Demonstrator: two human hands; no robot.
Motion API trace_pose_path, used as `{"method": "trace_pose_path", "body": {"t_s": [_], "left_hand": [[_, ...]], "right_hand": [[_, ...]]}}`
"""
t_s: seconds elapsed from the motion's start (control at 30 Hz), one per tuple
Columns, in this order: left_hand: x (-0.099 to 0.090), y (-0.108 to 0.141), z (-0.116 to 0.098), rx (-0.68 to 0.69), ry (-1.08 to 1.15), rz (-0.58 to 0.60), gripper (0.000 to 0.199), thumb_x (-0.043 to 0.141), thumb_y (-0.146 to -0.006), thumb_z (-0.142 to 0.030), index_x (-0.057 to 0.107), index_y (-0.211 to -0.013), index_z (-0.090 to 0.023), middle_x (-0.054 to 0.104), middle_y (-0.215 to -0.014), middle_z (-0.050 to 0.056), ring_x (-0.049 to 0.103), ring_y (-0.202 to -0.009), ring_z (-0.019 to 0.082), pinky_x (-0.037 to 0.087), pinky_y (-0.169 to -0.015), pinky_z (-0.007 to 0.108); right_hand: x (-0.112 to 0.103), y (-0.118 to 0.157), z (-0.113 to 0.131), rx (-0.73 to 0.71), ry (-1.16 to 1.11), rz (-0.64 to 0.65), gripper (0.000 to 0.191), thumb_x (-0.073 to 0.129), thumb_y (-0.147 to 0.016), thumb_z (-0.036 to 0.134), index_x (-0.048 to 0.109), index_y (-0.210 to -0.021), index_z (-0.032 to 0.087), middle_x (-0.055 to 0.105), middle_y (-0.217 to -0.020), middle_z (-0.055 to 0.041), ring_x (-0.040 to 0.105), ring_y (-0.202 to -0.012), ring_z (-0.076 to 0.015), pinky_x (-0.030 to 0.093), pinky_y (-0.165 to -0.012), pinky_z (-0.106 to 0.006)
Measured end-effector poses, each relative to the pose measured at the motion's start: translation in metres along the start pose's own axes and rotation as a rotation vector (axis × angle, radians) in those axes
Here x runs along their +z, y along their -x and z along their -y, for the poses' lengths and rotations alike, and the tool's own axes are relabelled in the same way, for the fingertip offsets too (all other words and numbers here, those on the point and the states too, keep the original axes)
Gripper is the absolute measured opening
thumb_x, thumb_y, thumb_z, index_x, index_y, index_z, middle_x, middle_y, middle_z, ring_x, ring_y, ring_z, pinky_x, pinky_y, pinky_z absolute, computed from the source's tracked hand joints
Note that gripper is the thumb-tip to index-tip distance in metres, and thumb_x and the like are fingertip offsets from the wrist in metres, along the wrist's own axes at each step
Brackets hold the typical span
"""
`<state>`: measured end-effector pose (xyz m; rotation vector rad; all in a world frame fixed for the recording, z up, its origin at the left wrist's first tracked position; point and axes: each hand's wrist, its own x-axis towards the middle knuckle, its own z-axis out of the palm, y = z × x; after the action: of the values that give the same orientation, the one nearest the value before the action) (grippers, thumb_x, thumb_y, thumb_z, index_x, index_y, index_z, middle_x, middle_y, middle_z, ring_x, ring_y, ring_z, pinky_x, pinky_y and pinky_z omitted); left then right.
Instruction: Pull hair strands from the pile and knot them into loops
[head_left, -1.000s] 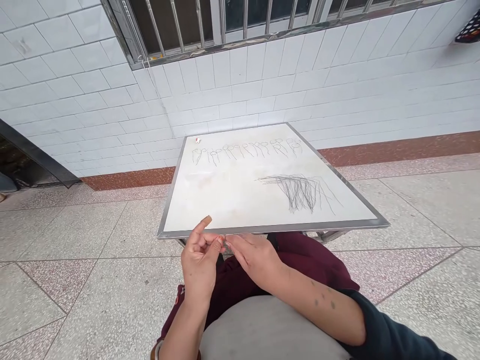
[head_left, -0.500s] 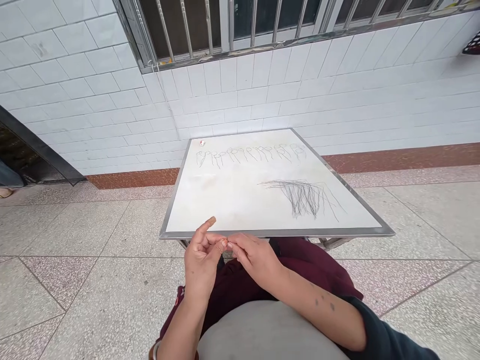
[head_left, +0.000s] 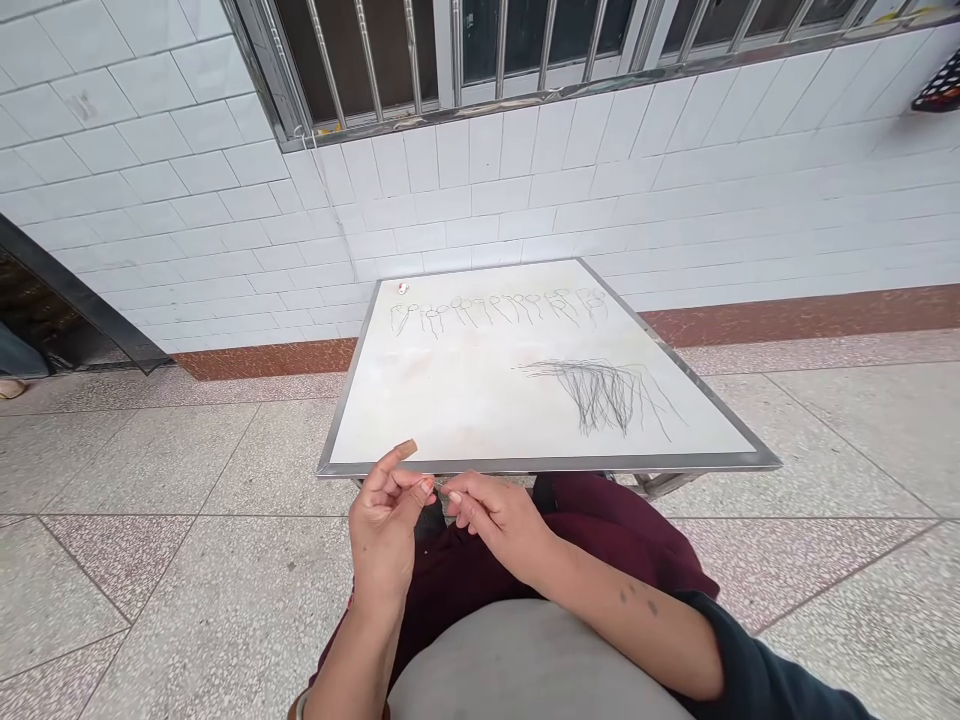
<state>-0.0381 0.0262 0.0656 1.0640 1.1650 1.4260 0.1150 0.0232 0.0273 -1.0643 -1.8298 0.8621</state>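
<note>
My left hand (head_left: pixel 384 525) is over my lap at the table's near edge, thumb and index finger pinched, with a small orange-red spot at the tips. What it holds is too small to name. A brown band wraps one raised fingertip. My right hand (head_left: pixel 499 520) is just right of it, fingers closed in a pinch, a small gap between the hands. Whatever it may grip is hidden. On the white table (head_left: pixel 420 400) lie a loose pile of thin dark strands (head_left: pixel 604 395) at the right and a row of looped strands (head_left: pixel 495 308) along the back.
A tiny white-and-red item (head_left: pixel 403 288) sits at the table's back left corner. Behind the table stands a white tiled wall (head_left: pixel 480 200) with a barred window (head_left: pixel 480 50). At the far left edge, part of another person's leg (head_left: pixel 19 355) shows by a dark doorway.
My hands have drawn slightly apart, and the left one has shifted left. The strands on the table lie as before. The view has moved a little.
</note>
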Motion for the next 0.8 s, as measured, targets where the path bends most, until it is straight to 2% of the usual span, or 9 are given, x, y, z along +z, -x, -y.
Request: {"method": "trace_pose_path", "body": {"t_s": [0.23, 0.33, 0.43, 0.5, 0.57, 0.63, 0.7, 0.8], "left_hand": [[-0.025, -0.010, -0.012, 0.066, -0.010, -0.154, 0.042, 0.077, -0.068, -0.020, 0.068, -0.109, -0.020, 0.064, -0.069, -0.004, 0.058, -0.064, 0.009, 0.049, -0.076, 0.024], [-0.039, -0.017, -0.017, 0.139, 0.000, -0.263, 0.038, 0.078, -0.065, -0.018, 0.071, -0.102, -0.018, 0.068, -0.077, -0.002, 0.058, -0.064, 0.009, 0.050, -0.073, 0.024], [-0.051, -0.023, -0.025, 0.226, 0.001, -0.380, 0.037, 0.080, -0.062, -0.017, 0.071, -0.098, -0.017, 0.068, -0.079, -0.001, 0.058, -0.064, 0.008, 0.050, -0.068, 0.023], [-0.053, -0.025, -0.030, 0.185, -0.013, -0.339, 0.042, 0.080, -0.060, -0.018, 0.071, -0.101, -0.015, 0.067, -0.076, -0.001, 0.058, -0.064, 0.009, 0.050, -0.066, 0.023], [-0.048, -0.025, -0.031, 0.087, -0.044, -0.238, 0.049, 0.081, -0.060, -0.021, 0.069, -0.107, -0.015, 0.067, -0.073, -0.001, 0.058, -0.066, 0.011, 0.051, -0.063, 0.023], [-0.038, -0.024, -0.029, 0.018, -0.077, -0.150, 0.054, 0.080, -0.061, -0.024, 0.067, -0.112, -0.015, 0.065, -0.071, -0.001, 0.058, -0.068, 0.012, 0.050, -0.061, 0.023], [-0.027, -0.021, -0.026, -0.009, -0.103, -0.091, 0.057, 0.079, -0.062, -0.026, 0.065, -0.117, -0.016, 0.064, -0.069, -0.002, 0.058, -0.068, 0.013, 0.050, -0.060, 0.022], [-0.013, -0.016, -0.022, -0.023, -0.131, -0.039, 0.057, 0.077, -0.065, -0.028, 0.063, -0.119, -0.017, 0.063, -0.068, -0.002, 0.056, -0.066, 0.012, 0.050, -0.063, 0.023]], "right_hand": [[-0.007, 0.014, -0.013, 0.146, -0.018, 0.046, 0.023, 0.037, -0.099, 0.030, 0.058, -0.091, 0.023, 0.063, -0.076, 0.0027, 0.062, -0.067, -0.0107, 0.049, -0.065, -0.024], [-0.011, 0.023, -0.024, 0.215, -0.034, 0.055, 0.024, 0.038, -0.098, 0.031, 0.057, -0.087, 0.022, 0.063, -0.075, 0.0023, 0.061, -0.066, -0.0116, 0.050, -0.066, -0.025], [-0.018, 0.029, -0.033, 0.321, -0.069, -0.001, 0.026, 0.038, -0.097, 0.034, 0.057, -0.084, 0.021, 0.062, -0.072, 0.0010, 0.060, -0.063, -0.0129, 0.051, -0.062, -0.026], [-0.023, 0.029, -0.030, 0.334, -0.081, -0.061, 0.026, 0.038, -0.097, 0.035, 0.059, -0.088, 0.021, 0.063, -0.074, -0.0004, 0.060, -0.065, -0.0140, 0.050, -0.059, -0.026], [-0.028, 0.024, -0.018, 0.249, -0.029, -0.112, 0.026, 0.040, -0.097, 0.034, 0.063, -0.096, 0.022, 0.067, -0.082, -0.0022, 0.060, -0.071, -0.0153, 0.050, -0.061, -0.027], [-0.029, 0.013, -0.002, 0.083, 0.105, -0.138, 0.022, 0.045, -0.097, 0.032, 0.066, -0.099, 0.024, 0.069, -0.089, -0.0025, 0.059, -0.080, -0.0171, 0.050, -0.070, -0.030], [-0.026, 0.001, 0.011, -0.063, 0.226, -0.125, 0.019, 0.051, -0.095, 0.031, 0.066, -0.103, 0.024, 0.070, -0.085, -0.0024, 0.058, -0.084, -0.0192, 0.049, -0.074, -0.031], [-0.014, -0.013, 0.017, -0.177, 0.361, -0.091, 0.021, 0.053, -0.094, 0.033, 0.066, -0.107, 0.023, 0.071, -0.083, -0.0040, 0.056, -0.081, -0.0204, 0.048, -0.069, -0.031]]}}
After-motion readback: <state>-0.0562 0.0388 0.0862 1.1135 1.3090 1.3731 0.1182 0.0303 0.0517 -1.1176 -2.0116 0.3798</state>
